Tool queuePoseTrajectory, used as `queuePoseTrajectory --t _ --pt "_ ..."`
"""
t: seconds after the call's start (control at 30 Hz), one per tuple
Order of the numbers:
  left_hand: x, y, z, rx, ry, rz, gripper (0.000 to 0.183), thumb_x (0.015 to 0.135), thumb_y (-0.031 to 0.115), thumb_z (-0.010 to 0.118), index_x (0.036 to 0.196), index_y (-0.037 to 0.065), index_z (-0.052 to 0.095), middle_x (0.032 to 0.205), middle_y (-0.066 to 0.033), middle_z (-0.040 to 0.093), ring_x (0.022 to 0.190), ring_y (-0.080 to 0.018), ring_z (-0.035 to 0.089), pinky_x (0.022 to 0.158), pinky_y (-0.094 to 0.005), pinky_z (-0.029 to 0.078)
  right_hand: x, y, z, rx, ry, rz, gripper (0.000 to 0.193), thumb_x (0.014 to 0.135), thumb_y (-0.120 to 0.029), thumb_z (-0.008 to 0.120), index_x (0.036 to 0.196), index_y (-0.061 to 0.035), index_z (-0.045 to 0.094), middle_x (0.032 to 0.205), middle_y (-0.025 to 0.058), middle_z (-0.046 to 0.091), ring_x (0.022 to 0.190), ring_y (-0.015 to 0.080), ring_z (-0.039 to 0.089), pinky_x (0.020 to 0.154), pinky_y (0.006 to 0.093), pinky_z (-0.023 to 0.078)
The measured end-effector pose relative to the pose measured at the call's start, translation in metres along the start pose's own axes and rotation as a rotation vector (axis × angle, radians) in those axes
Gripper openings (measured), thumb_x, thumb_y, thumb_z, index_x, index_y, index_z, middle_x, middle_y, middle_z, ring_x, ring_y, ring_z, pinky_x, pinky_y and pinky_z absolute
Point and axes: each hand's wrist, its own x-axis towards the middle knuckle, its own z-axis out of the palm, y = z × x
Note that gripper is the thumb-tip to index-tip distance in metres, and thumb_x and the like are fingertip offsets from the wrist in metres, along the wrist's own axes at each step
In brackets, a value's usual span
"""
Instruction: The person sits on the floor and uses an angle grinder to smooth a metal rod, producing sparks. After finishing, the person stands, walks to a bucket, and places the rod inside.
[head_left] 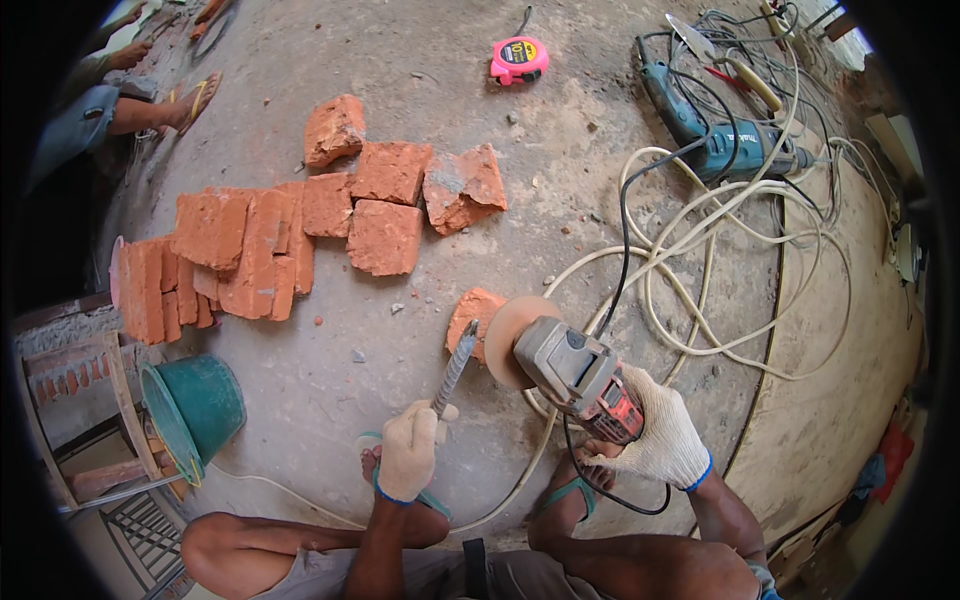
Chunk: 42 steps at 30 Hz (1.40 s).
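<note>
One metal rod (pixel 456 372) and one angle grinder (pixel 572 362), near a brick piece (pixel 478 304).
The left hand (pixel 408 452) is closed around the metal rod, whose far tip is over the brick piece; the right hand (pixel 662 432) is clamped on the angle grinder, its disc (pixel 510 342) just beside the rod.

Ridged metal rod (pixel 457 368), plastic-bodied grinder (pixel 590 375), knitted cloth gloves (pixel 665 432); rough bricks (pixel 385 238)
</note>
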Motion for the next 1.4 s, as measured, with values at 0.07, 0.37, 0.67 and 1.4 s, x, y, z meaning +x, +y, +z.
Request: queuePoseTrajectory --t 0.07,0.37,0.67,1.4 --pt "0.0005 0.0006 0.0005 -0.040 -0.016 -0.025 0.040 0.112 0.019 0.046 0.105 -0.007 0.076 0.070 -0.0048 0.061 0.063 -0.0125 0.055 0.060 -0.0332 0.046 -0.0016 -0.0023 -0.0001 0.020 -0.007 -0.002 0.098 0.073 -0.036 0.101 0.150 0.0029 0.056 0.123 0.0210 0.077 0.113 0.0327 0.079 0.099 0.0407 0.061" --pt "-0.0009 0.0045 0.0002 -0.066 -0.071 -0.035 0.039 0.114 0.020 0.046 0.108 -0.005 0.076 0.072 -0.0024 0.061 0.065 -0.0100 0.054 0.061 -0.0302 0.045 0.0033 -0.0046 0.0020 -0.050 -0.041 -0.019 0.090 0.073 -0.037 0.099 0.147 -0.0007 0.062 0.121 0.0224 0.076 0.110 0.0365 0.079 0.096 0.0423 0.062" --pt "-0.0018 0.0007 -0.0015 -0.036 -0.051 -0.026 0.040 0.112 0.020 0.047 0.107 -0.006 0.077 0.071 -0.0024 0.061 0.063 -0.0097 0.053 0.058 -0.0309 0.044 0.0047 -0.0059 -0.0001 0.000 -0.045 -0.007 0.094 0.074 -0.040 0.099 0.150 0.0007 0.059 0.123 0.0228 0.077 0.112 0.0354 0.080 0.097 0.0422 0.062" --pt "-0.0003 0.0005 -0.0021 0.026 -0.007 0.068 0.041 0.113 0.020 0.047 0.108 -0.007 0.077 0.072 -0.0044 0.062 0.061 -0.0123 0.054 0.059 -0.0326 0.046 0.0016 -0.0052 -0.0017 0.055 0.005 0.020 0.095 0.073 -0.037 0.101 0.150 0.0006 0.058 0.127 0.0218 0.076 0.117 0.0318 0.078 0.102 0.0407 0.060"
